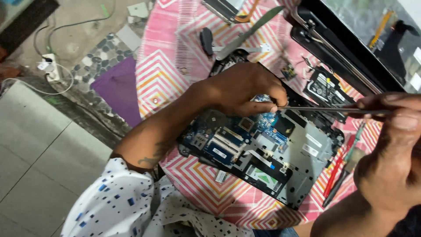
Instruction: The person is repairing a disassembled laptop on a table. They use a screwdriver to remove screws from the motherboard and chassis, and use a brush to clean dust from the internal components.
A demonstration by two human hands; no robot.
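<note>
The opened laptop base [263,149] lies on a round table with a pink patterned cloth [175,66], its blue circuit board [228,140] exposed. The left hand [243,87] rests on the upper part of the base, fingers curled and pinched around the tip end of a thin metal tool [324,109] just above the circuit board. The right hand [394,145] is beyond the right edge of the base, closed around the other end of the same tool, which runs level between both hands. A flat black battery [326,90] lies just behind the base, under the tool. A red-handled screwdriver [337,169] lies on the cloth at the base's right edge. A black laptop lid [351,44] sits behind the battery.
</note>
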